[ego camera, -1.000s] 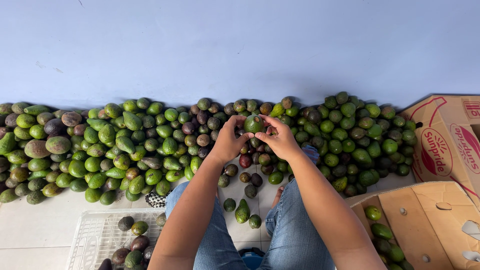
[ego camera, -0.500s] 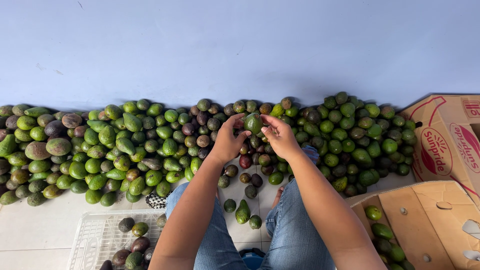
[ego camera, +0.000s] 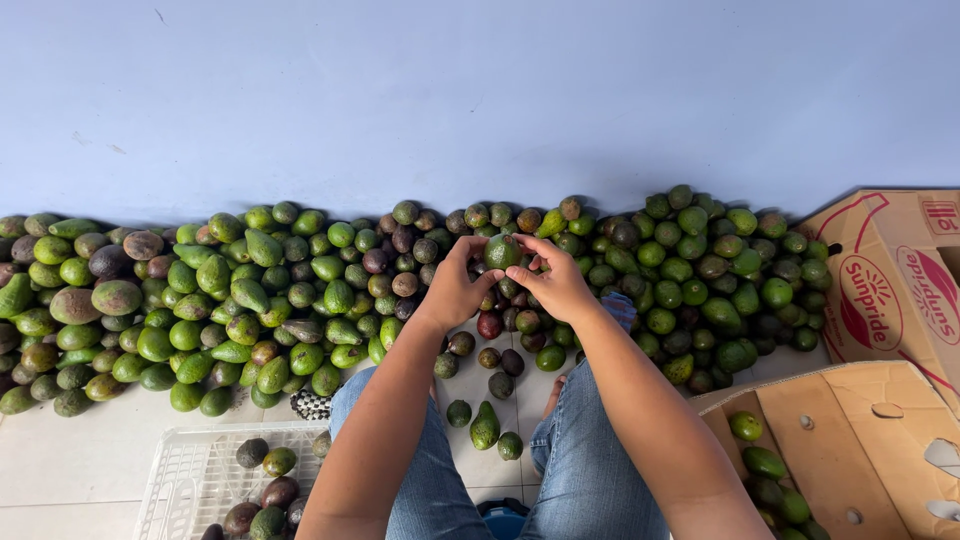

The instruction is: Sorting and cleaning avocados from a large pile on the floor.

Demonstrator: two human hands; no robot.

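The left hand (ego camera: 455,290) and right hand (ego camera: 558,285) gripped one avocado (ego camera: 502,251) between closed fingertips; it was small, round, dull green with brownish flecks, above the avocado pile (ego camera: 250,300).

We see two cardboard boxes (ego camera: 890,290) at the right edge, both plain brown. The upper one stands against the blue wall beside the right end of the avocado heap; its side facing us carries a large red oval emblem with red line borders, and a small red-printed patch sits on its top corner. The lower cardboard box (ego camera: 850,440) lies open near the bottom right, its flaps spread outward, with oval handle cut-outs and small round holes in the flaps; green avocados (ego camera: 765,470) lie inside it. We find no separate labels, signs or screens anywhere else.
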